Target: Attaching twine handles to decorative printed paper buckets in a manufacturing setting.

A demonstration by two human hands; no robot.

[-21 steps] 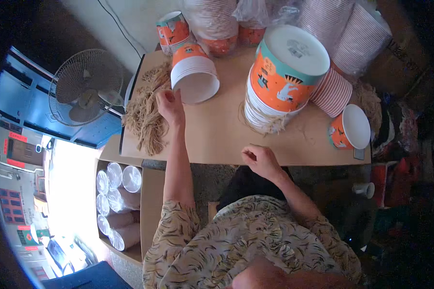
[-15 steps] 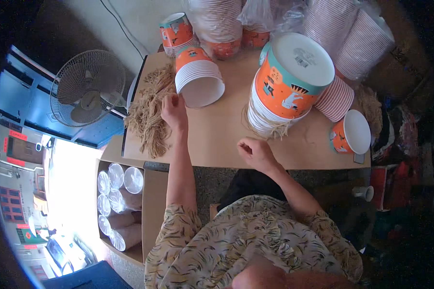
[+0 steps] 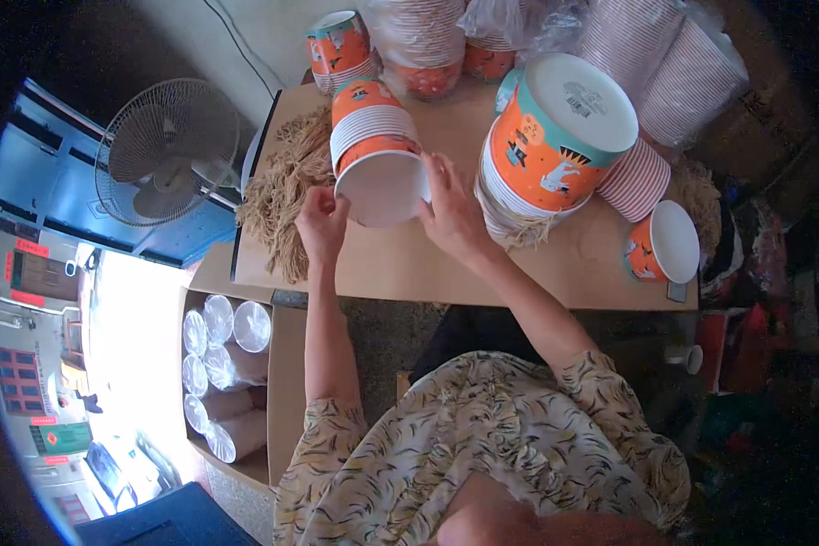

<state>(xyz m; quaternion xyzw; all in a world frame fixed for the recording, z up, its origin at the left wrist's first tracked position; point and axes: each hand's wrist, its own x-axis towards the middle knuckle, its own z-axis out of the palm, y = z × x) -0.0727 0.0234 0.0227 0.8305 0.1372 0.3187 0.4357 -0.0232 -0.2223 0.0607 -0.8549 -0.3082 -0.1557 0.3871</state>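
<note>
A sideways stack of nested orange paper cups (image 3: 370,122) lies on the table, mouths toward me. The nearest cup (image 3: 382,187) sticks partly out of the stack, its white inside facing me. My right hand (image 3: 455,205) grips this cup's right rim, thumb at the mouth and fingers along the outside. My left hand (image 3: 323,226) is closed in a pinch beside the cup's lower left rim; what it holds, if anything, is too small to make out. A bundle of tan twine strands (image 3: 287,196) lies just left of that hand.
A large upside-down stack of orange and teal tubs (image 3: 555,150), with twine around its lower part, stands right of centre. A single cup (image 3: 672,246) lies at the table's right edge. Plastic-wrapped cup stacks (image 3: 423,41) line the back. A fan (image 3: 168,150) and an open carton (image 3: 278,391) are at left.
My right hand has moved left and forward from the table's front edge onto the cup. The nearest cup has slid partly out toward me. My left hand has shifted slightly nearer me.
</note>
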